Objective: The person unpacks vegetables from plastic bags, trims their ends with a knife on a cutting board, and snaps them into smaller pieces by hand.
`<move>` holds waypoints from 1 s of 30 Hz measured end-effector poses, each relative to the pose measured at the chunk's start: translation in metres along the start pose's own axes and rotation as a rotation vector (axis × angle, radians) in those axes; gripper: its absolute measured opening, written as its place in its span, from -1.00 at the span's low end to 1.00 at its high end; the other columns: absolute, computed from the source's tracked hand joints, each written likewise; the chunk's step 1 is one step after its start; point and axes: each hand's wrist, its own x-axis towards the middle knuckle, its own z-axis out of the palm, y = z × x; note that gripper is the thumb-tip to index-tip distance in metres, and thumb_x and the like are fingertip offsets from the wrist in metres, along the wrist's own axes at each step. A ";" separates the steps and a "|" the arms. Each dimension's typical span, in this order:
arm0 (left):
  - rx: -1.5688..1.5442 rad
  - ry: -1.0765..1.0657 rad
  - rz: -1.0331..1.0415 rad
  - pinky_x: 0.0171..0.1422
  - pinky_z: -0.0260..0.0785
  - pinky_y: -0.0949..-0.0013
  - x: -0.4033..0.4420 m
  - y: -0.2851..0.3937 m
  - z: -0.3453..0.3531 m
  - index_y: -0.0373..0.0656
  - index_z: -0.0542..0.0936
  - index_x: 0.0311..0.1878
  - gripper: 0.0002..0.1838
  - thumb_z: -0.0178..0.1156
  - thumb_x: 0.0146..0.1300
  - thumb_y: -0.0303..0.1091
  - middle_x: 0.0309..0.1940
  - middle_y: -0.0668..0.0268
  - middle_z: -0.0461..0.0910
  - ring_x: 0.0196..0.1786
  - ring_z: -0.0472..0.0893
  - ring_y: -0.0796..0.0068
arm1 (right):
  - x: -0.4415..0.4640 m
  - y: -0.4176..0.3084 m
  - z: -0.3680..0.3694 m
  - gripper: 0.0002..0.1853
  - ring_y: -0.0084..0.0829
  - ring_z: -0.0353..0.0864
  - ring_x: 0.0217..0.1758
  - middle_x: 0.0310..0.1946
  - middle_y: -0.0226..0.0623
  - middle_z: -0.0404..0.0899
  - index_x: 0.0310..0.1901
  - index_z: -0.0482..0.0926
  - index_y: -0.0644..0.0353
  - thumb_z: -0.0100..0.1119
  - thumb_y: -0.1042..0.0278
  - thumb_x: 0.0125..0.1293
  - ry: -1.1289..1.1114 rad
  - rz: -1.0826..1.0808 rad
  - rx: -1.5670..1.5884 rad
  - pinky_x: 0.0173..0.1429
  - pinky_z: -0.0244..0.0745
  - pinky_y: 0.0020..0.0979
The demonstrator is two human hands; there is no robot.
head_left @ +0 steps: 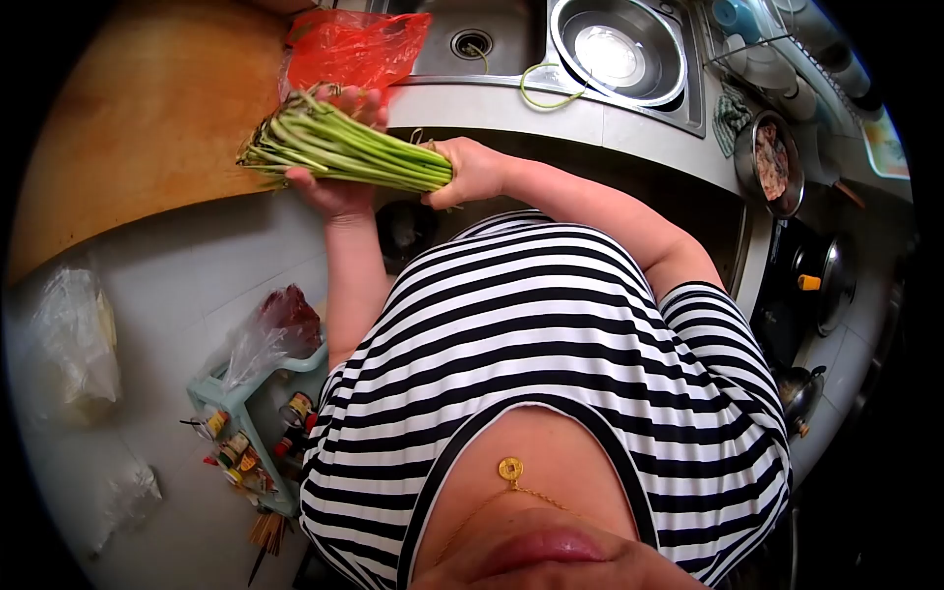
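A thick bundle of garlic scapes (354,147), long green stalks with darker, yellowish tips, is held in front of me above the counter edge. My left hand (339,192) cups it from below near the tip end, thumb on the near side and fingers showing on the far side. At the other end, my right hand (470,169) is closed around the stalk ends. Just behind my left fingers lies a crumpled red plastic bag (354,47). One loose curled stalk (531,96) rests on the sink's front edge.
Ahead are a steel sink (501,34) and a metal basin (618,49). A wooden tabletop (147,128) lies left. On the right stand a bowl of meat (772,162), a dish rack (767,44) and a stove (801,285). A bottle rack (246,393) and plastic bags (79,334) are at lower left.
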 end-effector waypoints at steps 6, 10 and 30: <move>-0.271 0.020 -0.031 0.38 0.17 -0.04 -0.003 0.009 -0.024 -0.09 0.19 0.37 -0.20 0.31 0.12 -0.05 0.08 0.22 0.50 0.17 0.48 0.16 | 0.013 0.009 -0.009 -0.58 -0.57 0.55 -0.31 -0.36 -0.38 0.60 -0.07 0.50 0.15 0.30 0.41 -0.06 -0.045 0.034 -0.129 -0.12 0.45 -0.50; -0.137 0.266 -0.018 0.11 0.40 0.14 0.003 -0.001 -0.011 -0.06 0.38 0.18 -0.53 0.15 0.16 -0.36 -0.28 0.36 0.48 -0.21 0.50 0.42 | 0.008 0.008 -0.016 -0.42 -0.31 0.61 -0.13 -0.23 -0.22 0.63 0.01 0.48 0.16 0.41 0.20 -0.10 -0.067 0.123 -0.173 0.03 0.44 -0.40; -0.192 0.151 -0.478 0.20 0.39 0.20 0.052 -0.093 0.036 -0.07 0.39 0.07 -0.65 0.10 0.19 -0.46 -0.26 0.33 0.50 -0.11 0.54 0.39 | -0.084 0.005 -0.039 -0.05 -0.16 0.51 0.13 0.08 -0.02 0.49 0.34 0.12 0.22 0.40 -0.04 0.02 0.597 -0.049 -0.191 0.23 0.37 -0.31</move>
